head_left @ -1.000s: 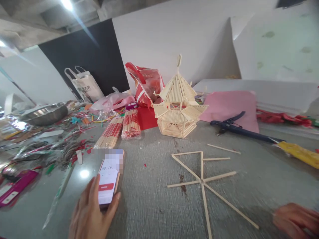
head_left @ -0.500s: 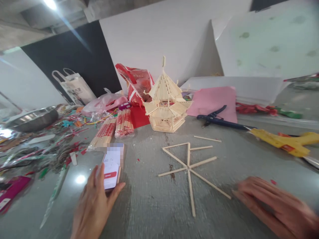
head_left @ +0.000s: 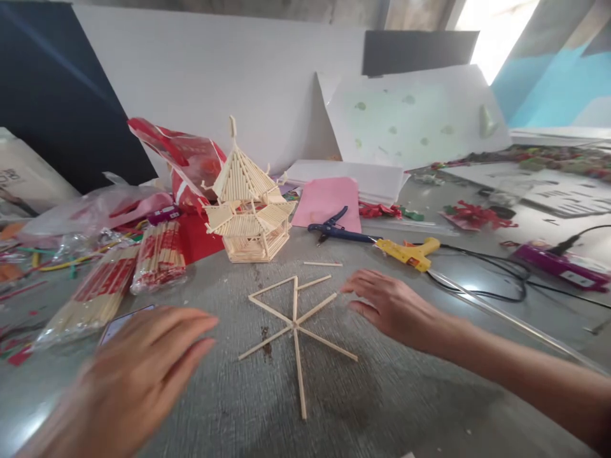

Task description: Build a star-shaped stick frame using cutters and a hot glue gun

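Note:
On the grey table a flat star of thin wooden sticks [head_left: 299, 375] spreads from one centre, with two spokes bridged by a short stick at its upper left. My right hand [head_left: 396, 308] hovers just right of it, fingers stretched and thumb apart, holding nothing. My left hand [head_left: 124, 375] is raised at the lower left, fingers extended with a gap to the thumb. Behind it the phone [head_left: 125, 319] is mostly hidden. A loose stick [head_left: 323, 264] lies beyond the star. Farther back stands a wooden stick pavilion model [head_left: 258, 245] with a pointed roof.
Plastic-wrapped stick bundles [head_left: 160, 257] lie at left, by a red bag [head_left: 188, 159]. Blue-handled cutters [head_left: 338, 234] rest partly on pink paper [head_left: 329, 197]. A yellow glue gun [head_left: 405, 253] with a black cable lies at right, near a purple box [head_left: 563, 264].
The view has turned right. My left hand has let go of the phone and lifted. My right hand has moved forward toward the star's right-hand sticks.

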### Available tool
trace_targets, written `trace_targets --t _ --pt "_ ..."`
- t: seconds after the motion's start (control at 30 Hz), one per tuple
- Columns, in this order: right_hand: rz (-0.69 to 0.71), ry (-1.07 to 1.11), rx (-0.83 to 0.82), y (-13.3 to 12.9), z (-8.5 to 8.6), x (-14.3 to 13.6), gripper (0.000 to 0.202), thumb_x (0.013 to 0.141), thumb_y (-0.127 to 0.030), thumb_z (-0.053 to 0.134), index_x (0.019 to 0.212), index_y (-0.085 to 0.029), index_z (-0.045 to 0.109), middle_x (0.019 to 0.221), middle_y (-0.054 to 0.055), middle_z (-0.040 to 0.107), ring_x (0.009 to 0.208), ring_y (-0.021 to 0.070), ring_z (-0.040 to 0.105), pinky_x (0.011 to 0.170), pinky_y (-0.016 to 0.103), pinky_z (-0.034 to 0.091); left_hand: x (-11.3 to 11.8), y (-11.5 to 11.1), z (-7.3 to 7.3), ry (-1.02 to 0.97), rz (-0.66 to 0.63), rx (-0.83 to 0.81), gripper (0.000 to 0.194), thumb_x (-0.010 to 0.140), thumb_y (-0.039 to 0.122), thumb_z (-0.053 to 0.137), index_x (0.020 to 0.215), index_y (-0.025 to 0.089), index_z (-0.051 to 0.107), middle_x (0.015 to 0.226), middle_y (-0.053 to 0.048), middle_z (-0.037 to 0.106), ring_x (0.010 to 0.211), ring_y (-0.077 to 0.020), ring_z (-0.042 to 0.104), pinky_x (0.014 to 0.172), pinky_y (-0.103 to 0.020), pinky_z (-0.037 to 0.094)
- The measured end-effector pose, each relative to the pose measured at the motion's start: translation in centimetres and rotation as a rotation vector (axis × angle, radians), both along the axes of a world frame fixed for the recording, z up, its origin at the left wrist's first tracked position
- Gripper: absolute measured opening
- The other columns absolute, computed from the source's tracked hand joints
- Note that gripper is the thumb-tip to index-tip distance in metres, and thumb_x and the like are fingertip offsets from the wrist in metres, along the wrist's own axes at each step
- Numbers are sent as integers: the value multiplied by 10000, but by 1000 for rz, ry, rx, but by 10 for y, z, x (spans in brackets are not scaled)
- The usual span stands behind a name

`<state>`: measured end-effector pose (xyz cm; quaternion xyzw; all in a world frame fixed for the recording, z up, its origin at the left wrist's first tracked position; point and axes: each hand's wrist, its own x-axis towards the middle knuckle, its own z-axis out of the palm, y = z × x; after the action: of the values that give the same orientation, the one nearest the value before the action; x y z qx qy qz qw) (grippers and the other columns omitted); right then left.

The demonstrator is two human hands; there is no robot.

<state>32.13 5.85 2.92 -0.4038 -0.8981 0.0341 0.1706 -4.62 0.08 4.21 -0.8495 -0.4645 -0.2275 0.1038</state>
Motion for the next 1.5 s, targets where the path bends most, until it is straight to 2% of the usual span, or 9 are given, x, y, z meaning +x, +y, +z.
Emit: trace_targets --t 0.03,0.1,0.23,0.4,0.6,1.07,1.23,1.37,1.5 --pt "2 -30 -20 7 0 0 173 867 -185 459 982 -165 586 990 83 616 942 196 560 829 352 443 11 5 2 51 -77 -57 228 869 344 486 1053 272 600 982 -17 640 889 -182 599 810 -339 471" --pt "35 -107 -66 18 -1 -2 201 852 -187 473 1020 -156 580 1054 104 597 998 215 542 875 378 431 29 18 2 55 -92 -181 212 901 269 428 1001 241 613 910 -15 638 824 -155 605 738 -289 479" --pt "110 -212 -148 29 -1 -9 216 844 -172 469 1027 -147 579 1050 114 576 1001 224 525 907 392 409 49 52 -6 70 -163 -417 243 897 188 431 1074 241 590 952 -21 605 865 -148 584 759 -278 464" --pt "192 -237 -206 36 -3 -16 192 878 -162 431 1004 -146 575 956 91 570 938 201 522 900 377 389 61 78 -6 150 -199 -470 229 867 162 492 1059 210 607 950 -34 568 861 -161 567 781 -294 443" --pt "348 -239 -174 48 -8 -16 196 905 -137 382 907 -151 577 865 60 563 879 166 507 857 322 385 69 93 -3 261 -252 -529 126 851 146 517 820 176 635 867 -22 555 787 -144 553 708 -251 420" --pt "410 -317 -174 44 -3 -36 225 868 -70 385 899 -154 591 856 57 564 827 154 512 754 277 403 53 83 -3 294 -271 -580 165 894 204 466 782 182 585 826 -9 546 745 -137 541 680 -249 405" --pt "378 -309 -167 43 11 -28 198 898 -179 420 975 -154 601 896 68 576 872 171 518 821 318 399 47 80 -3 288 -297 -516 151 899 231 458 862 193 600 845 -20 559 773 -155 546 686 -273 408" --pt "266 -245 -118 51 24 -15 242 919 -197 381 994 -156 607 938 75 591 907 177 525 829 322 402 38 74 7 249 -275 -464 190 910 249 426 933 208 610 866 -25 571 785 -161 551 722 -293 420" --pt "205 -283 -104 65 15 -17 232 907 -174 387 945 -148 614 886 71 599 875 177 537 792 305 409 36 70 15 234 -245 -439 214 920 245 401 946 221 612 901 -25 581 812 -162 561 736 -296 427"
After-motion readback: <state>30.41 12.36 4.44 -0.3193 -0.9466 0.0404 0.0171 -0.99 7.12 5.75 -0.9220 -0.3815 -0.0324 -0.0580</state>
